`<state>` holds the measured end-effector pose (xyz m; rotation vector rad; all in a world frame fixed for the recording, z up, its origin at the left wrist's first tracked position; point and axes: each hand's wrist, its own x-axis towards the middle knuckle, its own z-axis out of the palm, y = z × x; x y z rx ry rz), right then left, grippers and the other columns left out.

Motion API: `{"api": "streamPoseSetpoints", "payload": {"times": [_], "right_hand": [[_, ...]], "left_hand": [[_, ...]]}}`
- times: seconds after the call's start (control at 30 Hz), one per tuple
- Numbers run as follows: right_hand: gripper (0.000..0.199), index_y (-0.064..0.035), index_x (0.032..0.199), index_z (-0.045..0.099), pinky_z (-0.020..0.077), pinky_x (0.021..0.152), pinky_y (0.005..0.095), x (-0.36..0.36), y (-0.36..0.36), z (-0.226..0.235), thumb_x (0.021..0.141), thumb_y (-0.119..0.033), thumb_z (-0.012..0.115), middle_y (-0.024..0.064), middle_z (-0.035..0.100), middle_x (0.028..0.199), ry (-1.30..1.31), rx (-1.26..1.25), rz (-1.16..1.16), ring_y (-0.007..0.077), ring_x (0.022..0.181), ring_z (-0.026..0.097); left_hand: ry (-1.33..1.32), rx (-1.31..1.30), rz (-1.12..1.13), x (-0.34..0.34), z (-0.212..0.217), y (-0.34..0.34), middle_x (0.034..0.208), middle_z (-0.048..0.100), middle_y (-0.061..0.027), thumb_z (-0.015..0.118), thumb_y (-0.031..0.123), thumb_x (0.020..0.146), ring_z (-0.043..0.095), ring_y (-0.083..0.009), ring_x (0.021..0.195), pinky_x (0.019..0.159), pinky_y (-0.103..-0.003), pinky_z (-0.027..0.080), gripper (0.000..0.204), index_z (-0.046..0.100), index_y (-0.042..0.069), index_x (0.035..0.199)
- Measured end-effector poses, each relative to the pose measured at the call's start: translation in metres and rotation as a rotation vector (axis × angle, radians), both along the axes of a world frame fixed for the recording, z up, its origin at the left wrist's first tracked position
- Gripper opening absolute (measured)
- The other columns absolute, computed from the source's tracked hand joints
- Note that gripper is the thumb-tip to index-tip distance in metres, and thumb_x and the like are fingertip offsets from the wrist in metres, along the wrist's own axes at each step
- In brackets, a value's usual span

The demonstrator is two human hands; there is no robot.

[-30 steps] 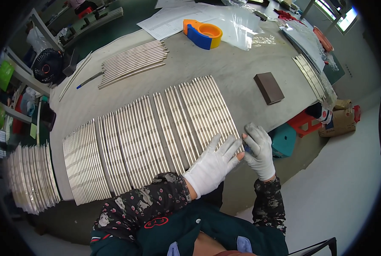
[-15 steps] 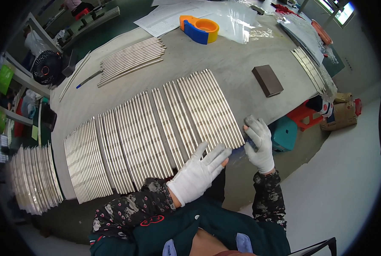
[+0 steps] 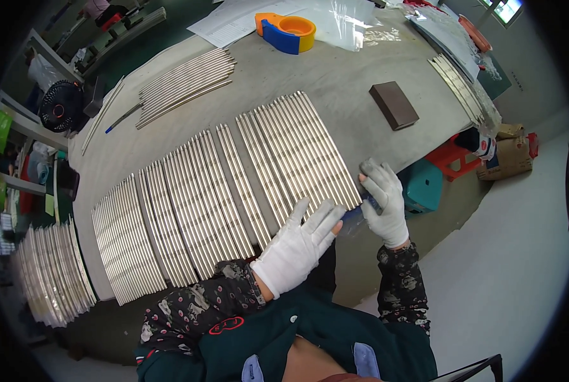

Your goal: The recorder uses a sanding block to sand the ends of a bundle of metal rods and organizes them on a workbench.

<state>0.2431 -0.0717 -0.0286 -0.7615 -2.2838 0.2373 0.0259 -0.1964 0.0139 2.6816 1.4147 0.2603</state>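
Among rods [image 3: 303, 149] on the counter [image 3: 351, 130], expect slippery stiffness; grip mid-length; with left fingers [image 3: 318, 216] apart; cannot tell for right fingers [image 3: 376, 184].

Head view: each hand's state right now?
Left hand: open, over near ends of the metal rods.
Right hand: partly curled beside the rods; can't tell if holding anything.
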Motion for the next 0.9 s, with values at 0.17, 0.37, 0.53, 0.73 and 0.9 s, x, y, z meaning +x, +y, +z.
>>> {"api": "streamPoseSetpoints", "payload": {"times": [0.17, 0.37, 0.53, 0.73, 0.9], "right_hand": [[0.052, -0.0052, 0.121, 0.06, 0.0384, 0.112, 0.0544, 0.0, 0.0, 0.0, 0.07, 0.005, 0.064, 0.0154, 0.062, 0.131, 0.009, -0.003, 0.002, 0.0363, 0.129, 0.056], [0.051, -0.0047, 0.12, 0.061, 0.0383, 0.112, 0.0543, -0.001, 0.0, -0.002, 0.069, 0.005, 0.063, 0.0158, 0.063, 0.131, 0.033, 0.005, 0.014, 0.0368, 0.129, 0.056], [0.05, -0.004, 0.12, 0.062, 0.0384, 0.112, 0.0541, -0.001, 0.0, -0.002, 0.07, 0.005, 0.062, 0.0156, 0.063, 0.131, 0.023, 0.013, -0.013, 0.0367, 0.129, 0.056], [0.049, -0.0038, 0.119, 0.062, 0.039, 0.112, 0.0546, -0.002, -0.001, -0.001, 0.071, 0.004, 0.062, 0.0151, 0.063, 0.131, 0.028, 0.026, -0.017, 0.0362, 0.129, 0.056], [0.049, -0.004, 0.119, 0.062, 0.0393, 0.111, 0.0551, -0.004, -0.001, -0.002, 0.071, 0.004, 0.062, 0.0148, 0.063, 0.129, 0.034, 0.025, -0.023, 0.0358, 0.129, 0.056]], "left_hand": [[-0.026, -0.033, 0.0, 0.004, 0.0, 0.004, 0.156, 0.036, -0.0173, 0.079, 0.031, 0.072, 0.034, -0.0321, 0.145, 0.118, -0.055, 0.027, 0.08, 0.05, -0.001, 0.14], [-0.008, -0.035, -0.017, 0.006, 0.002, 0.008, 0.155, 0.036, -0.0183, 0.08, 0.03, 0.072, 0.034, -0.0327, 0.145, 0.118, -0.055, 0.027, 0.082, 0.049, 0.0, 0.141], [-0.129, -0.044, -0.128, 0.009, 0.014, 0.001, 0.149, 0.042, -0.0178, 0.076, 0.029, 0.075, 0.038, -0.0319, 0.142, 0.116, -0.053, 0.031, 0.073, 0.051, 0.002, 0.138], [-0.017, 0.023, -0.277, -0.025, 0.027, -0.019, 0.142, 0.052, -0.0138, 0.059, 0.02, 0.087, 0.049, -0.0301, 0.134, 0.109, -0.05, 0.04, 0.048, 0.054, 0.004, 0.132], [-0.06, -0.069, 0.046, -0.059, 0.026, -0.036, 0.145, 0.044, -0.0216, 0.082, 0.025, 0.066, 0.044, -0.0415, 0.134, 0.11, -0.057, 0.035, 0.091, 0.038, 0.002, 0.143]]}}
